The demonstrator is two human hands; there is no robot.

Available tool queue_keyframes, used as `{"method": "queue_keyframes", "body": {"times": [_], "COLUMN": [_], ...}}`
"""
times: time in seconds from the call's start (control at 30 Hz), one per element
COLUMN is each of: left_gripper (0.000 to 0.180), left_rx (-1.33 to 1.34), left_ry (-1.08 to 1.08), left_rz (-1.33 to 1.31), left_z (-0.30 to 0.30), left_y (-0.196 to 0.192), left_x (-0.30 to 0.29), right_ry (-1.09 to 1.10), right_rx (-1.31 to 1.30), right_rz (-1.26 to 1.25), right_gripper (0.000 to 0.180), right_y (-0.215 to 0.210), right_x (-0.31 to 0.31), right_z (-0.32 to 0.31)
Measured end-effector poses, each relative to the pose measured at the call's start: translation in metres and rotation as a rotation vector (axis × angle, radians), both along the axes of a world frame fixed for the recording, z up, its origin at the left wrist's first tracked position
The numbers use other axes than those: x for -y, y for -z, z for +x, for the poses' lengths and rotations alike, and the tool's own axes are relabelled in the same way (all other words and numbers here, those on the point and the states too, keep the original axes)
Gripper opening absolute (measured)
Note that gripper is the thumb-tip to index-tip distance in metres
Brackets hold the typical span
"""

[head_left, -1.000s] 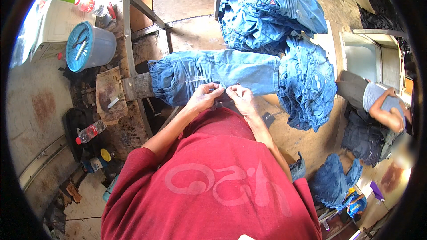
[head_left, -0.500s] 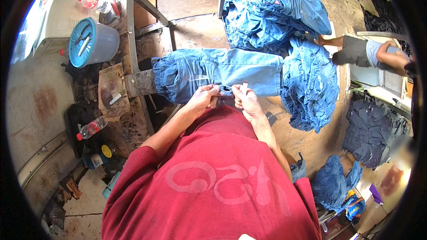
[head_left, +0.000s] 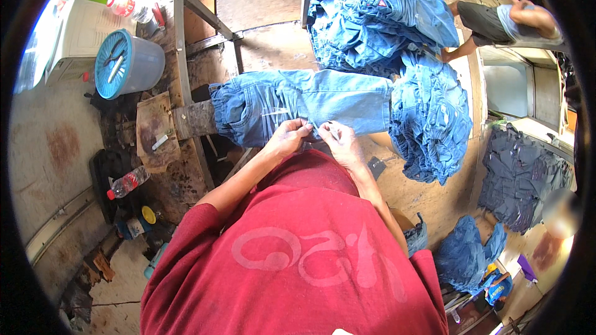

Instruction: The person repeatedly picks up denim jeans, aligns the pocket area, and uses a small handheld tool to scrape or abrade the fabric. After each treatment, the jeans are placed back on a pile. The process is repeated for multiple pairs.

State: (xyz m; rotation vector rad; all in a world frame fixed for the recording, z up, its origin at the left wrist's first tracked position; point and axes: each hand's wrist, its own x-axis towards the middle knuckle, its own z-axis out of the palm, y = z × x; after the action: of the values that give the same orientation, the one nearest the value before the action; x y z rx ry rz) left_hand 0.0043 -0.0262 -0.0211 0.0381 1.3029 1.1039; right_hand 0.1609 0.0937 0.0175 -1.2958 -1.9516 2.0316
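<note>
A pair of light-blue jeans point(head_left: 354, 99) with an elastic waist and frayed, slashed patches lies across a narrow wooden board in front of me. At its near edge my left hand point(head_left: 288, 139) is closed, thumb and forefinger pinching the denim. Close to its right, my right hand point(head_left: 341, 144) is closed too, its fingertips pinching at the same edge. A small whitish piece shows between the right fingers, too blurred to name. The fingers hide the exact spot of cloth between them.
Heaped jeans point(head_left: 379, 18) stand at the far right, with more jeans point(head_left: 431, 118) against the board's right end. A lidded bucket point(head_left: 146, 62) and a plastic bottle point(head_left: 130, 181) are at left. Another person point(head_left: 490, 25) bends at far right. Dark folded clothes point(head_left: 528, 174) lie beyond.
Both hands have shifted slightly, and the right fingers have turned, so the white stick seen in them before now barely shows. The other person has moved an arm and a leg.
</note>
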Motion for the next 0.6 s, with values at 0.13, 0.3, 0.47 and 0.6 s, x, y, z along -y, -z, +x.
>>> {"method": "queue_keyframes", "body": {"times": [0.13, 0.3, 0.47, 0.6], "left_gripper": [0.018, 0.015, 0.014, 0.012], "left_rx": [0.122, 0.043, 0.003, 0.12], "left_ry": [-0.081, 0.038, -0.023, -0.081], "left_rz": [-0.018, 0.001, -0.032, -0.028], "left_z": [-0.007, -0.007, -0.002, -0.007], "left_y": [-0.01, -0.021, -0.022, -0.028], "left_x": [0.007, 0.001, 0.001, 0.007], "right_ry": [0.131, -0.01, 0.104, 0.181], "right_rx": [0.024, 0.381, 0.176, 0.091], "right_rz": [0.141, 0.309, 0.364, 0.284], "right_gripper": [0.026, 0.033, 0.039, 0.037], "right_y": [-0.01, -0.009, 0.011, 0.021], "right_x": [-0.005, -0.01, -0.002, -0.003], "right_z": [-0.001, -0.003, -0.004, 0.0]}}
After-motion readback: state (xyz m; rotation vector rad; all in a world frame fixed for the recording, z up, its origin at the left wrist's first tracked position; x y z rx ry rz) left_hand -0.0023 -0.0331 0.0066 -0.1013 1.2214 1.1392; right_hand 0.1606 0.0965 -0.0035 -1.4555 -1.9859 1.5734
